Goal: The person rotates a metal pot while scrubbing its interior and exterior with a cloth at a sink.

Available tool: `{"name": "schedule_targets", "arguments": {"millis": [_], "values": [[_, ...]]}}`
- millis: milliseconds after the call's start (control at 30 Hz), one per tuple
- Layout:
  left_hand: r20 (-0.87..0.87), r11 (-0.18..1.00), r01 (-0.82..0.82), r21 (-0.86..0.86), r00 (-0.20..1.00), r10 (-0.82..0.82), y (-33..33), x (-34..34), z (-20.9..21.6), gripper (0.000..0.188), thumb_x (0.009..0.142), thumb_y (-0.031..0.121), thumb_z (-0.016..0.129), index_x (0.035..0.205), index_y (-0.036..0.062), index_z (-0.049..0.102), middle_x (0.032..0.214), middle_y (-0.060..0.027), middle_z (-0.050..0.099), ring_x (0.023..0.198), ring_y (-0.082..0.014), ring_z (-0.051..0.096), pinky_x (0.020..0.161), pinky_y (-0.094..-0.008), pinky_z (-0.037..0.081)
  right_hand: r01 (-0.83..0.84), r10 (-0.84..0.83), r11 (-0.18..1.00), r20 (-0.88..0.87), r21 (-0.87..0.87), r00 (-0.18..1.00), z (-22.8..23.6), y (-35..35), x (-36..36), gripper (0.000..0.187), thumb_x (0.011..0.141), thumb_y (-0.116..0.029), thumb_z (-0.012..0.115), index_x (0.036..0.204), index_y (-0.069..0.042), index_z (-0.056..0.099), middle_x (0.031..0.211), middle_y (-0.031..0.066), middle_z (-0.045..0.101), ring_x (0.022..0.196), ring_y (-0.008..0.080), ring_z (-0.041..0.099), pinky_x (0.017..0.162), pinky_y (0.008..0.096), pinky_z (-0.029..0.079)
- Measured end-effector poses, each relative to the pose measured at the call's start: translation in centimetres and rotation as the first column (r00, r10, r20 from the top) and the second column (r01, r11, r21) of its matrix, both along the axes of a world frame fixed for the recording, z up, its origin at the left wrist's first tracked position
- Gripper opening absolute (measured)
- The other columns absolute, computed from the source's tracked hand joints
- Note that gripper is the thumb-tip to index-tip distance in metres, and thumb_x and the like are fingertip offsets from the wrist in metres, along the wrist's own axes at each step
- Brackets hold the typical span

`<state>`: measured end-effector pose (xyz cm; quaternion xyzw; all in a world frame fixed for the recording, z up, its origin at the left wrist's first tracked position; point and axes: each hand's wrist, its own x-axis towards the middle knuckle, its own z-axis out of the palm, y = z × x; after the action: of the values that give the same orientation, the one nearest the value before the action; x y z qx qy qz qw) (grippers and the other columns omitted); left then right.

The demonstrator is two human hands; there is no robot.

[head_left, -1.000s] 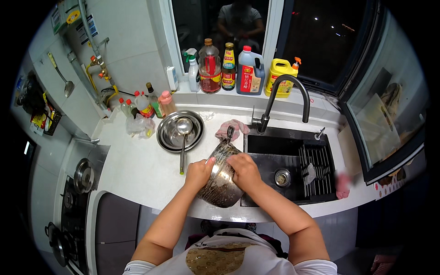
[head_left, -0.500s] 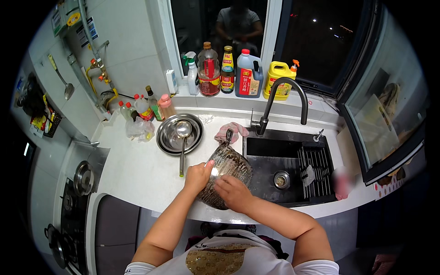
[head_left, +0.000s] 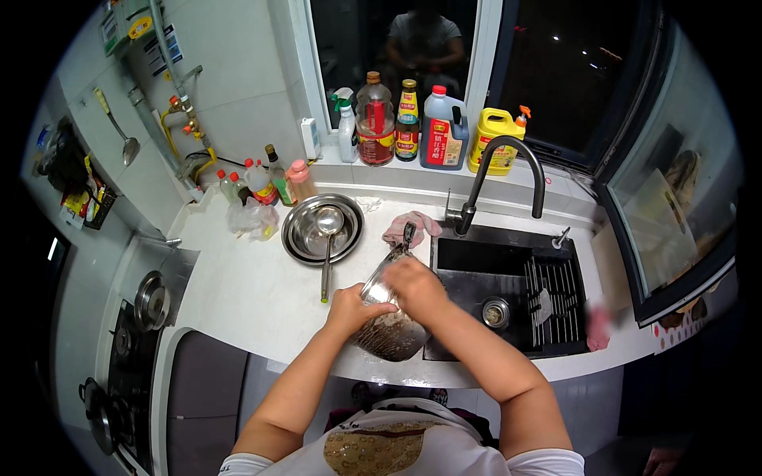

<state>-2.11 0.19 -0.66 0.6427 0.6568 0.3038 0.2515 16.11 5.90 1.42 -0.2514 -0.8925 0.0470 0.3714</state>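
A round metal pan [head_left: 394, 339], stained dark brown and silvery, is tilted over the counter's front edge beside the sink. Its short dark handle [head_left: 409, 235] points away from me. My left hand [head_left: 355, 312] clamps the pan's left side, thumb lying across the metal. On the upper part of the pan, near the handle, my right hand [head_left: 417, 289] presses with curled fingers, slightly blurred. Whatever may be under those fingers is hidden.
The black sink [head_left: 468, 297] with a drying rack [head_left: 552, 305] and dark faucet [head_left: 508, 143] lies right. A pink cloth [head_left: 413, 227] sits behind the pan. Metal bowls [head_left: 295, 244] holding a ladle [head_left: 327, 258] stand left. Several bottles [head_left: 406, 127] line the windowsill.
My right hand has slid from the pan's middle up toward its handle. My left hand keeps its hold, and the view has shifted slightly.
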Motion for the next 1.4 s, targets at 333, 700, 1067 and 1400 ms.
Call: {"name": "schedule_targets", "arguments": {"millis": [333, 700, 1067, 1400], "values": [[0.114, 0.999, -0.002, -0.042, 0.993, 0.007, -0.1, 0.2, 0.7, 0.068, 0.056, 0.058, 0.083, 0.080, -0.0032, 0.066, 0.074, -0.0177, 0.069, 0.069, -0.0304, 0.068, 0.068, -0.0381, 0.053, 0.039, -0.041, 0.998, -0.051, -0.043, 0.998, 0.8, 0.2, -0.4, 0.041, 0.062, 0.007, 0.059, 0.101, -0.003, 0.068, 0.100, 0.0145, 0.067, 0.099, 0.0311, 0.061, 0.089, 0.0391, 0.050], [0.013, 1.000, 0.002, -0.010, 1.000, -0.002, -0.1, 0.0, 0.6, 0.050, 0.061, 0.041, 0.081, 0.080, -0.0023, 0.066, 0.070, -0.0210, 0.065, 0.068, -0.0369, 0.066, 0.064, -0.0411, 0.052, -0.024, 0.020, 0.998, -0.076, -0.049, 0.997, 1.0, -1.7, -2.2, 0.033, 0.065, -0.001, 0.065, 0.099, -0.001, 0.066, 0.103, 0.0123, 0.061, 0.098, 0.0305, 0.057, 0.085, 0.0379, 0.049], [0.051, 0.999, -0.011, 0.037, 0.999, 0.009, 0.0, -0.3, -0.4, 0.062, 0.057, 0.053, 0.085, 0.080, -0.0017, 0.067, 0.072, -0.0183, 0.067, 0.063, -0.0298, 0.065, 0.064, -0.0390, 0.051, 0.032, -0.002, 0.991, 0.231, -0.128, 0.973, 2.7, -2.7, 2.0, 0.033, 0.063, 0.000, 0.066, 0.096, -0.002, 0.068, 0.099, 0.0121, 0.064, 0.096, 0.0293, 0.058, 0.085, 0.0357, 0.050], [-0.017, 0.993, -0.056, 0.102, 0.998, 0.058, 0.1, 0.1, -0.9, 0.053, 0.085, 0.047, 0.063, 0.074, -0.0046, 0.062, 0.066, -0.0242, 0.061, 0.060, -0.0392, 0.060, 0.059, -0.0445, 0.047, 0.095, -0.096, 0.994, -0.028, -0.046, 0.995, 0.1, -3.5, 1.4, 0.031, 0.064, 0.002, 0.063, 0.095, 0.000, 0.066, 0.103, 0.0144, 0.064, 0.101, 0.0321, 0.057, 0.084, 0.0387, 0.049]]}}
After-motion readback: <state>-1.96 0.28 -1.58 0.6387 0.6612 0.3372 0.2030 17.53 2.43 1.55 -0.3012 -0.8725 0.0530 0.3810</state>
